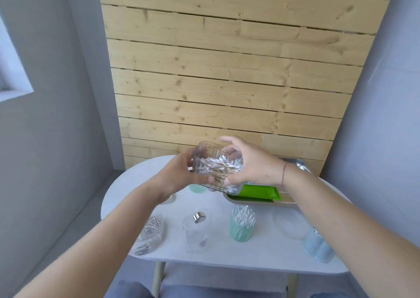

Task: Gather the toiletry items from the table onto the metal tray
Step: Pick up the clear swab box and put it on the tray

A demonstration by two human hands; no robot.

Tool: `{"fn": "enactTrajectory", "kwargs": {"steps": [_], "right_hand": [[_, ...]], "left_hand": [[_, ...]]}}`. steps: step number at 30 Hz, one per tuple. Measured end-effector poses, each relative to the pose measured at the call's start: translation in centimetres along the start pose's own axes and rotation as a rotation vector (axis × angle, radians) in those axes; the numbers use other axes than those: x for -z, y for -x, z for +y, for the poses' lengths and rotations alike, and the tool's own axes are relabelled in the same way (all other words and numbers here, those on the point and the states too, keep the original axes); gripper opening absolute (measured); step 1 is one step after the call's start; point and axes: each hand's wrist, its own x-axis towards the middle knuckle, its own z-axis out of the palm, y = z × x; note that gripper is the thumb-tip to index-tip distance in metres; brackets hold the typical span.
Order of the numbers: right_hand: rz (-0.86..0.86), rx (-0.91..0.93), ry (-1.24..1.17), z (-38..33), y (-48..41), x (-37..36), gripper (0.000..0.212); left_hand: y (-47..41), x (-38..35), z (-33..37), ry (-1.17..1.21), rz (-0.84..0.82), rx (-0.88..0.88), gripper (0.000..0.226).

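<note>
Both arms reach forward, and the 2 hands meet in the air above the white table [204,258]. The left hand [181,176] curls round the left side of a clear plastic container [205,152]. The right hand [254,166] clasps its right side, thumb underneath and fingers spread over the top. The container is tilted, with wooden-stemmed cotton swabs [221,164] heaped inside. Its lower end hangs by the left end of the metal tray [293,161], where a green pack [261,192] lies. Nearer stand a green cup of swabs [241,231] and a silver-capped clear jar [197,231].
</note>
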Motion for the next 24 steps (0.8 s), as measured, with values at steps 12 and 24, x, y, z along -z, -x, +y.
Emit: {"fn": "enactTrajectory", "kwargs": {"steps": [12, 24], "right_hand": [[-0.039, -0.480, -0.561, -2.7, -16.6, -11.2, 0.008], [-0.332, -0.578, 0.475, -3.6, -18.7, -22.0, 0.100]], "left_hand": [[3.7, 12.3, -6.9, 0.052, 0.651, 0.143, 0.058], [3.2, 15.6, -13.0, 0.120, 0.761, 0.231, 0.064]]}}
